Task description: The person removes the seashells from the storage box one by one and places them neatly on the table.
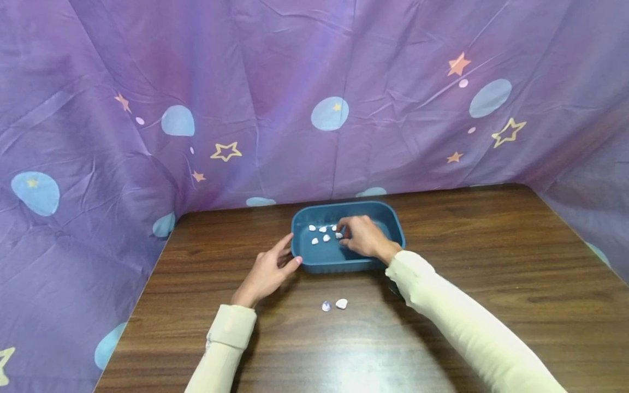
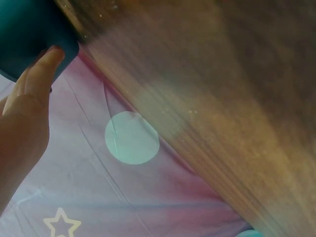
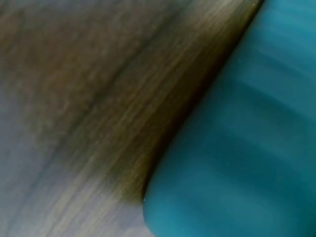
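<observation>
A blue plastic bin [image 1: 314,267] stands near the table's back edge, with several small white stones [image 1: 315,241] in rows on its floor. My right hand [image 1: 362,236] reaches in over the near right rim. Its thumb and forefinger are bent about one white stone [image 1: 339,235] at the right end of the rows, close over the floor. At the bin's left end, my left hand [image 1: 265,273] rests spread fingers against the wall and near corner. In the left wrist view its fingers [image 2: 43,69] lie along the bin's outside. The right wrist view has only the bin wall [image 3: 237,163] and table.
In front of the bin, a white stone [image 1: 341,304] and a bluish, glassy-looking stone [image 1: 326,307] lie side by side on the brown wooden table [image 1: 472,245]. A purple curtain [image 1: 275,98] with stars and blue spots hangs behind the table and down its sides.
</observation>
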